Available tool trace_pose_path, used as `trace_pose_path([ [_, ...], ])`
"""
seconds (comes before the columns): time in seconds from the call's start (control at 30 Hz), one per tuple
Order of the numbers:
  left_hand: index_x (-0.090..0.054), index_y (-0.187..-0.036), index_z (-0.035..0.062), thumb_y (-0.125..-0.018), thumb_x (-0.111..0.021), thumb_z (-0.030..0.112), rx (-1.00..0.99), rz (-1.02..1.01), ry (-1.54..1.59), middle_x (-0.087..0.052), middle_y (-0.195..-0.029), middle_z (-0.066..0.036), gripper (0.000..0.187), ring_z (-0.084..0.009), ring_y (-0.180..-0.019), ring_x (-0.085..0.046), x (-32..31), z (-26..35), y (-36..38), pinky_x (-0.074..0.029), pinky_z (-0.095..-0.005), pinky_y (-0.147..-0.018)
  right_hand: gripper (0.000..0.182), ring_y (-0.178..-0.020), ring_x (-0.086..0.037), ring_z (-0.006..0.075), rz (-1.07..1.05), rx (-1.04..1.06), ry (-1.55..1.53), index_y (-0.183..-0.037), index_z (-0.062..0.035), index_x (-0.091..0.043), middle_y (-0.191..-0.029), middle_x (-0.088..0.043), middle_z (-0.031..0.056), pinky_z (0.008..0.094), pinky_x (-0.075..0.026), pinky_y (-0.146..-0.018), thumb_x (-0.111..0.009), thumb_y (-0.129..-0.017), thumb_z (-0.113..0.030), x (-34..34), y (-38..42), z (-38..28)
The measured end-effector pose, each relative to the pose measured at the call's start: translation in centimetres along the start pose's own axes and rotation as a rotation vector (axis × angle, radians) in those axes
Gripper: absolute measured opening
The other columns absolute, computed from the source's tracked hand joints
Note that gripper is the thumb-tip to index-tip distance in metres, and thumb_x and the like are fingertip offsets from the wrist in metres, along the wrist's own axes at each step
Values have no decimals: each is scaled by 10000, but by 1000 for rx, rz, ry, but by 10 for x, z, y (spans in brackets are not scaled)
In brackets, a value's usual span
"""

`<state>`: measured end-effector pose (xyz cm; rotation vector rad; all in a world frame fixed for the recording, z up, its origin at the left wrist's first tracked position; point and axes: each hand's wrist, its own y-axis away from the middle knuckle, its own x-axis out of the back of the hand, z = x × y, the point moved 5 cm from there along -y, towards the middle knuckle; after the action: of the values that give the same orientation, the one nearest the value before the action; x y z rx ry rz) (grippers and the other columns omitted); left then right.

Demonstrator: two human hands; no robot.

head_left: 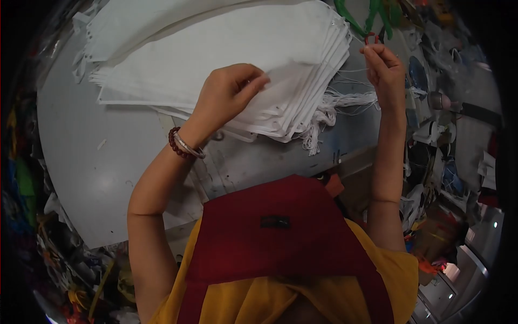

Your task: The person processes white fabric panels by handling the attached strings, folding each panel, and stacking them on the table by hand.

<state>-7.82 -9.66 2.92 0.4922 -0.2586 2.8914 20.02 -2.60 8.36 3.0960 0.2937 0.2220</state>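
Observation:
A pile of white fabric sheets (216,59) with small eyelets along the edges lies on the grey table. My left hand (234,89) is over the sheets' near edge, fingers curled and thumb close to the fingertips; what they hold, if anything, I cannot make out. Beyond the sheets' right end, my right hand (385,67) is closed in a pinch at a small red item (371,39). A bundle of white strings (345,101) lies between the pile and my right wrist, with loose strands trailing off. Just past my right fingertips is a green looped item (372,16).
The grey table (91,167) extends to the left and toward me. A second stack of white fabric (129,32) lies at the back left. Mixed clutter and plastic bags (442,178) crowd the right side. More coloured scraps (81,275) lie at the lower left.

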Motion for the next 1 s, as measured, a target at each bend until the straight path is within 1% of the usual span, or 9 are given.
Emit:
trace_pose_path([
  [0.13, -627, -842, 25, -820, -613, 132, -71, 223, 125, -575, -622, -74, 110, -198, -520, -547, 24, 21, -19, -431, -278, -507, 159, -676, -517, 53, -342, 33, 319, -879, -35, -656, -744, -615, -1, 204, -404, -609, -667, -800, -172, -78, -8, 9],
  [0.2, -616, -888, 4, -858, -597, 99, -241, 132, -23, -605, -709, -33, 102, -90, -620, -584, 25, 39, -24, -445, -221, -559, 197, -773, -554, 102, -461, 156, 462, -938, -39, -630, -824, -624, 36, 251, -446, -689, -673, -788, -159, -129, -20, 27],
  [0.37, -617, -869, 33, -820, -645, 155, -644, 159, -223, -597, -712, -77, 134, -208, -549, -550, 20, 66, -21, -457, -302, -540, 291, -918, -565, 209, -507, 464, 428, -1074, -55, -556, -1002, -592, 90, 318, -459, -796, -621, -820, -181, -181, -18, 50],
  [0.5, -642, -830, 28, -810, -638, 163, -321, -104, -271, -610, -696, -89, 137, -235, -594, -569, 53, 59, -22, -470, -314, -572, 324, -994, -540, 253, -349, 522, 837, -1141, -49, -516, -1100, -551, 123, 346, -437, -855, -565, -857, -198, -190, 12, 27],
  [0.57, -664, -848, 32, -813, -626, 156, -75, 129, -46, -617, -680, -87, 135, -209, -614, -586, 101, 22, -36, -480, -295, -605, 342, -1031, -527, 275, -250, 531, 1042, -1175, -47, -496, -1150, -530, 139, 359, -427, -885, -538, -876, -206, -191, 19, 10],
  [0.63, -670, -902, 40, -819, -622, 145, -73, 335, -465, -629, -741, -82, 142, -181, -655, -599, 144, -25, -37, -483, -276, -645, 321, -969, -552, 313, -313, 510, 1054, -1146, -34, -531, -1062, -575, 163, 380, -441, -842, -542, -851, -160, -191, 24, -2],
  [0.73, -668, -922, 43, -810, -622, 123, 141, 322, -615, -630, -817, -77, 145, -187, -716, -616, 155, -53, -17, -482, -270, -674, 210, -850, -596, 284, -245, 690, 1026, -993, -13, -612, -916, -620, 131, 344, -484, -717, -578, -786, -30, -180, 32, 5],
  [0.8, -668, -927, 45, -805, -621, 113, 148, 355, -571, -627, -843, -74, 148, -186, -726, -616, 150, -61, -6, -480, -270, -678, 234, -842, -598, 281, -319, 431, 940, -1005, -14, -604, -928, -620, 130, 347, -485, -701, -586, -772, -15, -172, 34, 18],
  [1.0, -673, -935, 58, -794, -607, 83, 161, 493, -507, -626, -856, -66, 158, -182, -718, -611, 153, -67, 7, -479, -273, -674, 247, -852, -598, 280, -335, 377, 889, -1027, -8, -587, -948, -616, 141, 339, -484, -716, -576, -780, -6, -170, 36, 21],
])
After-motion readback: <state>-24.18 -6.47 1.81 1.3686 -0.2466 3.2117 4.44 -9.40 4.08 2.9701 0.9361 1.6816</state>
